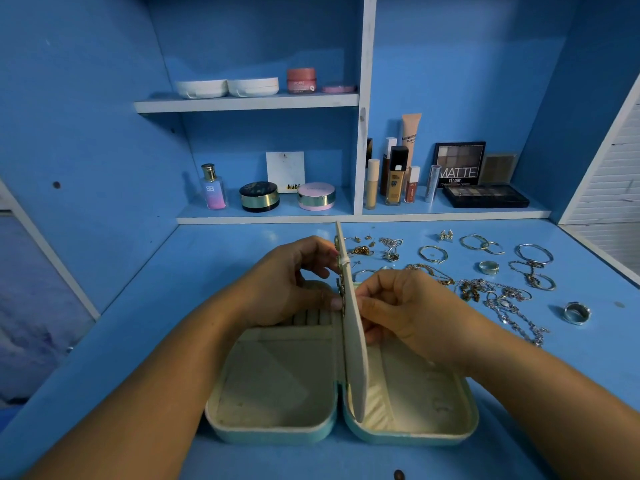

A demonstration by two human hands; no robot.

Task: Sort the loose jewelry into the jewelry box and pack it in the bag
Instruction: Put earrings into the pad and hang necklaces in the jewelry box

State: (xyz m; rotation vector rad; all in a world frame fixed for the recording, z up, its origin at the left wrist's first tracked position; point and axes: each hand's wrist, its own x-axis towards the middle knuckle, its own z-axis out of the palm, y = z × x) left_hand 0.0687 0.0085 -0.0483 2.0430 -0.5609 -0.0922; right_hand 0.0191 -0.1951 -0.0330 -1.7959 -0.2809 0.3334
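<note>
A pale green jewelry box (277, 427) lies open flat on the blue desk, cream lining up. Its middle divider panel (355, 341) stands upright on edge, with several gold earrings (340, 282) fixed on its left face. My left hand (287, 282) pinches an earring against that face with thumb and fingers. Behind the panel on the right side, my right hand (405, 310) pinches at the panel's back. Loose jewelry (491, 292) lies to the right: chains, hoops, bangles and a silver ring (576, 312). No bag is in view.
Cosmetics fill the shelves behind: a perfume bottle (213, 187), compacts (259, 196), foundation bottles (396, 176) and eyeshadow palettes (485, 195). A white slatted panel (609, 188) stands at the right. The desk's left wall (86, 168) rises close by.
</note>
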